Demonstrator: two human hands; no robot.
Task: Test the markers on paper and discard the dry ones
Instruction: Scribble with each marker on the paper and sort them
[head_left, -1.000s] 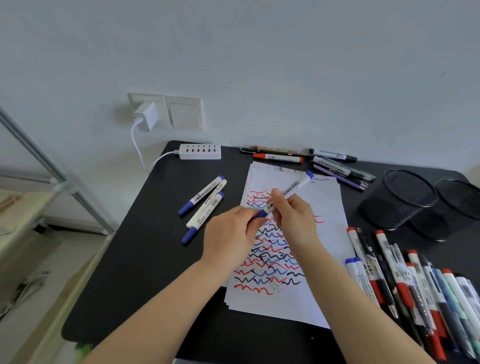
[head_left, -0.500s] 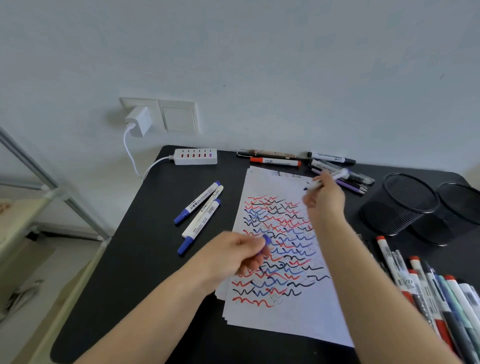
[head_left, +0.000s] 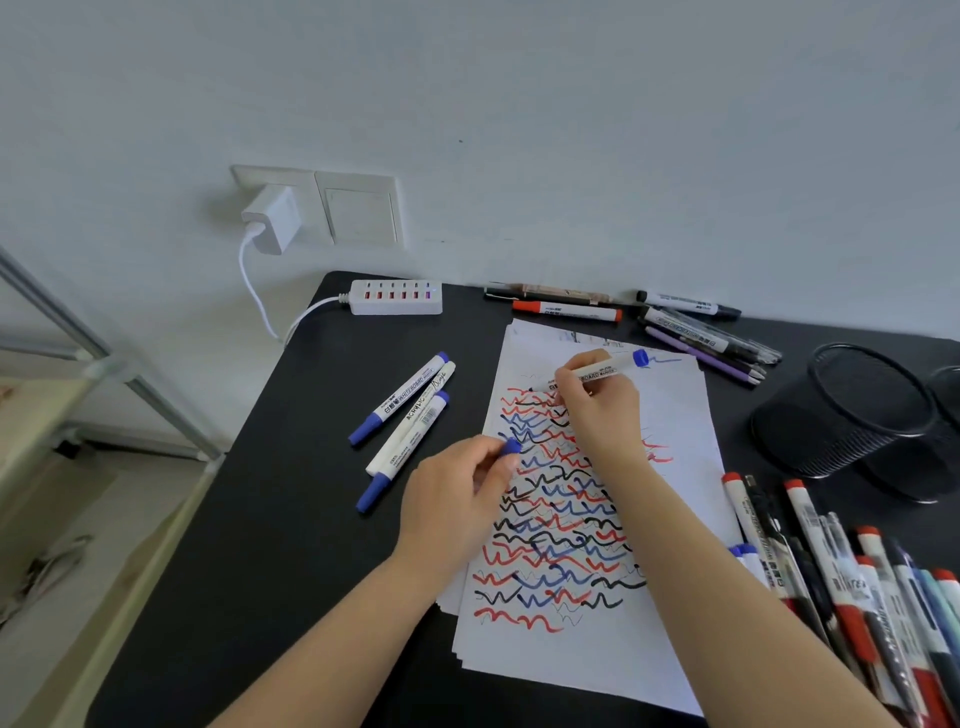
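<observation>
A stack of white paper (head_left: 670, 431) covered in red, blue and black squiggles lies on the black table (head_left: 291, 519). My right hand (head_left: 597, 405) grips a white whiteboard marker (head_left: 602, 370) with a blue end, its tip touching the paper near the top of the squiggles. My left hand (head_left: 457, 499) rests on the paper's left edge and pinches the marker's blue cap (head_left: 511, 447). Three markers (head_left: 405, 421) lie to the left of the paper. Several markers and pens (head_left: 852, 582) lie in a row at the right.
Two black mesh pen cups (head_left: 852, 410) stand at the right. More pens (head_left: 691, 325) and a red marker (head_left: 566, 310) lie along the wall. A white USB hub (head_left: 396, 297) sits at the back, cabled to a wall plug (head_left: 270, 221). A metal shelf frame (head_left: 104, 364) stands left.
The cap came off in my left hand. My right hand carried the marker up toward the top of the sheet, then brought its tip down onto the paper above the squiggles.
</observation>
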